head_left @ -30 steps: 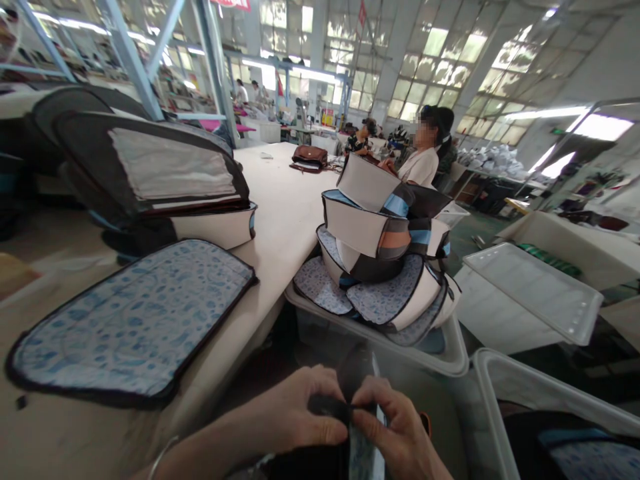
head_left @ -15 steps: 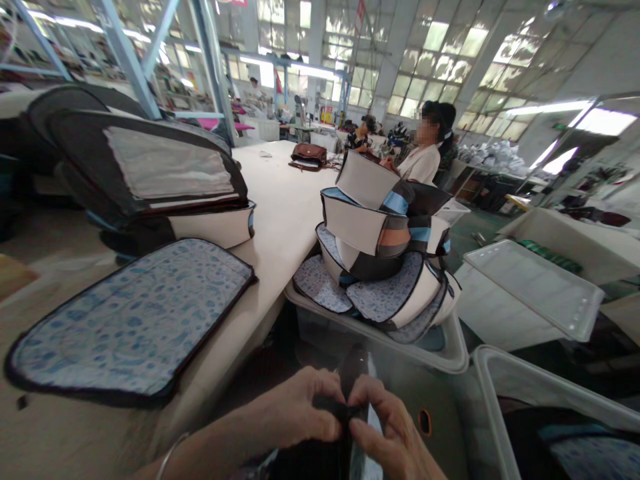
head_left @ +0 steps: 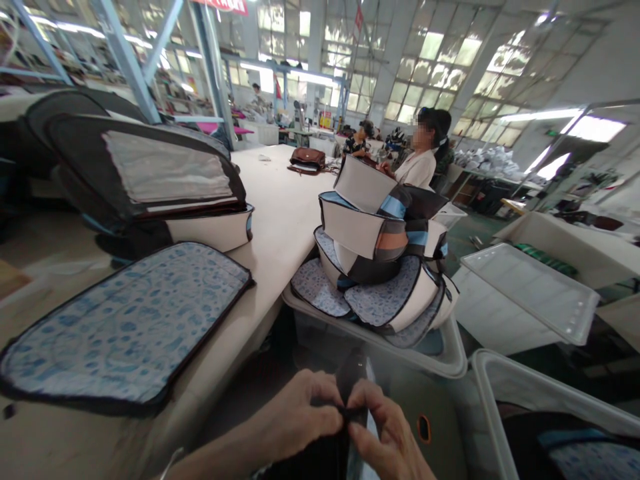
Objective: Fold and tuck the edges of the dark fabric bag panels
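Low in the middle, my left hand (head_left: 295, 415) and my right hand (head_left: 386, 427) meet, thumbs and forefingers pinched on a black fabric piece (head_left: 353, 375). It stands on edge between them, with a pale, shiny strip along its right side. Both hands are closed, and their fingertips nearly touch at its dark edge. Much of the piece is hidden behind the fingers or lost in shadow below. Left of my hands, a flat panel with blue-patterned lining (head_left: 130, 320) and black edging lies on the white table (head_left: 280, 200).
Sewn bag parts (head_left: 357, 227) are piled in a plastic bin (head_left: 370, 340) ahead. Another bin (head_left: 495, 413) holds dark parts at the right. Black bag bodies (head_left: 170, 167) stack on the left. A brown bag (head_left: 307, 160) sits farther along the table; people (head_left: 423, 160) work beyond.
My hands keep their pinch at nearly the same spot, with only a slight shift of the fingers. The whole view has tilted a little.
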Tool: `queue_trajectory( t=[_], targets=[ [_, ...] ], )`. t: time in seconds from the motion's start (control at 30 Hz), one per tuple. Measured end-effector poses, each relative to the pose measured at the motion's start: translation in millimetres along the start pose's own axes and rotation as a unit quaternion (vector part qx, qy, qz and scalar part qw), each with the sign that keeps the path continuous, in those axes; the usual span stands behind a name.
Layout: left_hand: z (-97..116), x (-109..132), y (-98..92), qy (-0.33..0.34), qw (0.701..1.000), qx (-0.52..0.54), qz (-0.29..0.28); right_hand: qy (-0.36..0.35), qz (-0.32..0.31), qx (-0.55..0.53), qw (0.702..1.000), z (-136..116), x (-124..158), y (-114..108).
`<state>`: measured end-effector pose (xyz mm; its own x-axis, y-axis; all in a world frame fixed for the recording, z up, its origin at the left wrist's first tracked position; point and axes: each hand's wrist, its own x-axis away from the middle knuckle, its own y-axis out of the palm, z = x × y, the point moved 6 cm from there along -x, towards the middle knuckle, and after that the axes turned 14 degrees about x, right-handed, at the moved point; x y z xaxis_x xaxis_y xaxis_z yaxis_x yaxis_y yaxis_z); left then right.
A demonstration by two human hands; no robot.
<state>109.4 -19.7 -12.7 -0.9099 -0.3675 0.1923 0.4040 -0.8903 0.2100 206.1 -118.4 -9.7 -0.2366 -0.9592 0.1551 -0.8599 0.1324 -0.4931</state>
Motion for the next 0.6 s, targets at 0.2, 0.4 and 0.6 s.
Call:
queue_trajectory(
  t=[0.2,0.4,0.6],
  targets=[
    [-4.3,-3.3,-0.5,-0.019,0.999,0.039,0.001,0.004,0.022,0.017,1.0,2.0,-8.8,1.9],
    [-7.7,-5.2,-4.9,-0.014,1.0,0.024,0.013,-0.003,0.015,0.04,0.999,2.7,-14.0,0.6],
    [-7.7,-3.7,-5.3,-0.009,1.0,0.008,0.015,0.002,0.018,0.088,0.996,2.6,-12.6,-3.5]
  ],
)
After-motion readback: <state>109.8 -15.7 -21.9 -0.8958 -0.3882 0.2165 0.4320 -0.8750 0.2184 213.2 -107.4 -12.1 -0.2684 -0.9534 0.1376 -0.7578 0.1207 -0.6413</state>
